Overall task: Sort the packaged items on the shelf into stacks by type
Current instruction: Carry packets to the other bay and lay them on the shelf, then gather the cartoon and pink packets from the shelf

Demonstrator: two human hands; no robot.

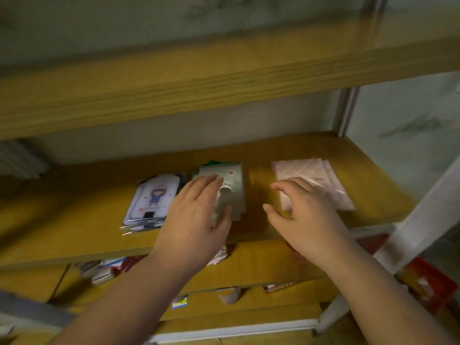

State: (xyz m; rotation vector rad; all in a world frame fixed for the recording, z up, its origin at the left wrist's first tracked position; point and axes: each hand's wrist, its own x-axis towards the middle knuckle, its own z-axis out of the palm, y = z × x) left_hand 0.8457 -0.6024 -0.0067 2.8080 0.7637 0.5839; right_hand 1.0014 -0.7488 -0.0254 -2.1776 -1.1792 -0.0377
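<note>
Head view, looking down at a yellow wooden shelf (74,215) where three groups of packaged items lie in a row. At the left sits a stack of white cards (152,200) printed with a small cartoon figure, its near edge showing several clear-wrapped layers. In the middle is a pile of pale grey-green packets (232,185) with a red dot on the top one and something green peeking out at its far edge. To the right, well apart from the middle pile, lie pink quilted packets (316,178), slightly fanned.

The left hand (196,217) rests on the left side of the grey-green pile, fingers (206,183) laid nearly straight across the top packet and thumb along its near edge — whether it grips or only presses is lost to motion blur. The right hand (306,220) hovers over the near left corner of the pink packets, fingers spread and lightly bent, holding nothing that can be seen.

Above, a second wooden board (174,90) spans the frame. Below the shelf's front edge, more packets — red, white and blue wrappers (112,266) — lie jumbled on a lower level.
</note>
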